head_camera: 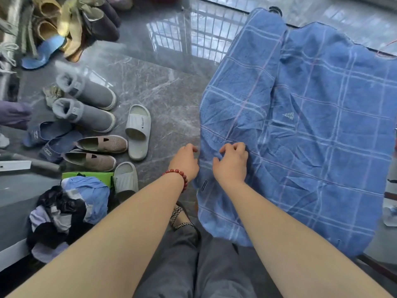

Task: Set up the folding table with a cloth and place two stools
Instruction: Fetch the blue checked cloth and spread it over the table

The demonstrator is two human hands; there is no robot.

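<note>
A blue checked cloth (311,130) lies spread over the folding table, which it hides almost fully; only a dark table edge (373,265) shows at the lower right. The cloth is wrinkled and hangs over the left side. My right hand (232,162) rests on the cloth near its left edge, fingers curled and bunching the fabric. My left hand (185,161), with a red bead bracelet on the wrist, is at the cloth's left edge, fingers curled at the hem; whether it holds the hem is unclear. No stools are in view.
Several shoes and slippers, such as a white slide (137,131) and grey boots (86,104), lie on the shiny grey floor (163,82) at left. A heap of clothes (68,211) lies at the lower left beside a green box (88,175).
</note>
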